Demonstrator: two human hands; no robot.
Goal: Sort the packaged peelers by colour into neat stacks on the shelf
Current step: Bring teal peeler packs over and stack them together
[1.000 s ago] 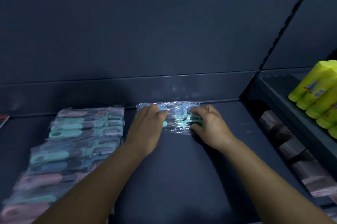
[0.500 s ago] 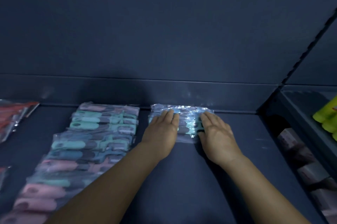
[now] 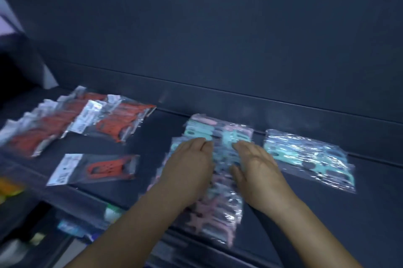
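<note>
- Dark blue shelf (image 3: 218, 219) under dim light carries every pack.
- Mixed row of teal and pink peelers in clear film (image 3: 220, 182) lies mid-shelf; sorted teal stack (image 3: 309, 156) just right.
- Left hand (image 3: 187, 169) and right hand (image 3: 255, 169) rest flat on the row, fingers straight, slightly apart.
- Film looks light and slippery; pinching pack edges seems safest.

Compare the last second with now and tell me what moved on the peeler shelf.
Both hands left the teal stack, which they had been squaring up, and shifted left onto the mixed pile. The left hand and right hand now lie on it with fingers straight, gripping nothing. The teal stack stays by the back wall. The view also swung left, bringing the red packs into sight.
</note>
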